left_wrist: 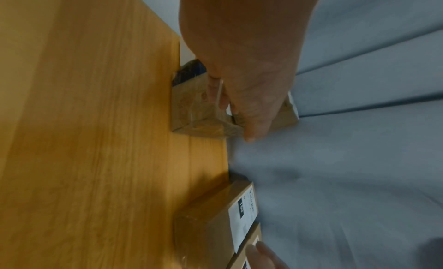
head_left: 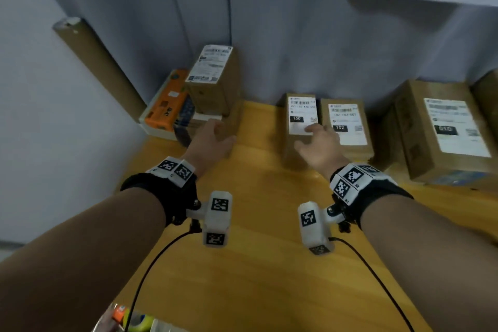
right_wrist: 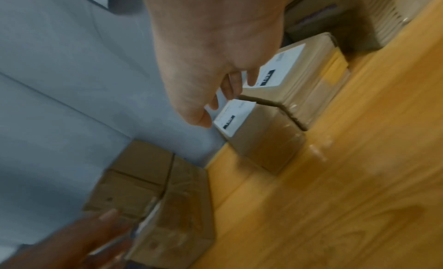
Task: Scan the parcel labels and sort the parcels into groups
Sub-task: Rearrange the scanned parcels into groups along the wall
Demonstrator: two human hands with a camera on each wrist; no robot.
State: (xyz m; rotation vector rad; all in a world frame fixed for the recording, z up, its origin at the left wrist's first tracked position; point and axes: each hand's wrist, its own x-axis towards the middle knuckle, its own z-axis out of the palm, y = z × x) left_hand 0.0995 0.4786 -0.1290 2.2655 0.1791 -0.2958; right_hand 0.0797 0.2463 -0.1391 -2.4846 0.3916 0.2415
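Note:
Several brown cardboard parcels stand along the back of a wooden table [head_left: 256, 250]. My left hand [head_left: 215, 132] reaches with relaxed fingers to a low parcel [head_left: 231, 124] that lies under a taller labelled parcel [head_left: 215, 81]. In the left wrist view the left hand [left_wrist: 239, 102] has its fingers straight against this low parcel [left_wrist: 191, 110]. My right hand [head_left: 318, 140] hovers open over the parcel labelled 150 [head_left: 299, 108], beside the parcel labelled 102 [head_left: 347, 127]. In the right wrist view the right hand's fingers [right_wrist: 230, 87] spread just above both labels, holding nothing.
A large parcel labelled 010 [head_left: 444, 129] stands at the right. An orange box [head_left: 167, 108] and a cardboard tube [head_left: 99, 65] sit in the left corner. A grey curtain [head_left: 283, 21] hangs behind. Cables run from both wrists over the table's front.

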